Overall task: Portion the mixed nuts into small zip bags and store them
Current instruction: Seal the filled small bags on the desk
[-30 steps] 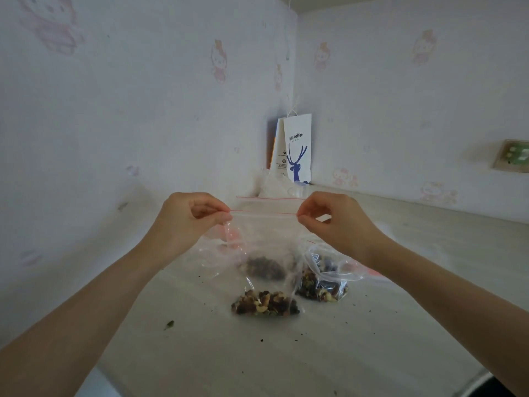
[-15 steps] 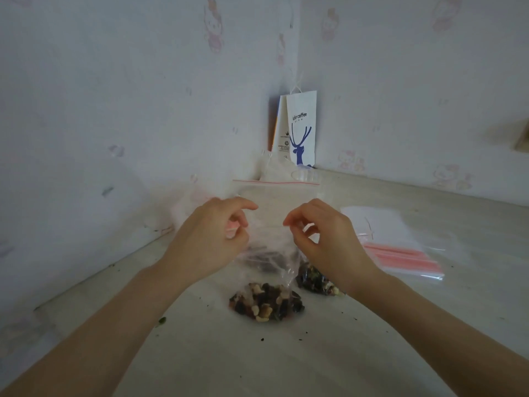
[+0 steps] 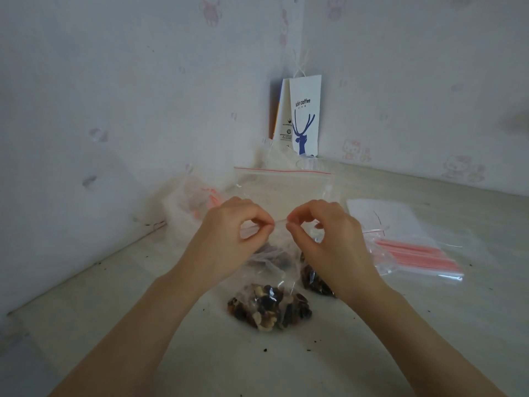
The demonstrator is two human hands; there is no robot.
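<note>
The left hand (image 3: 229, 239) and right hand (image 3: 329, 242) have moved from the ends of the zip (image 3: 280, 221) atop the bag (image 3: 269, 305) to its middle, each pinching it, so this portion looks nearly sealed.

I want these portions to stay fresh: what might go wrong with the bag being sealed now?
The left hand and right hand pinch the zip strip close together, so its outer ends may stay unsealed.
The small bag is crumpled above the nuts; a fold could catch in the zip.
The second filled bag lies close to the right wrist and might get knocked.
</note>
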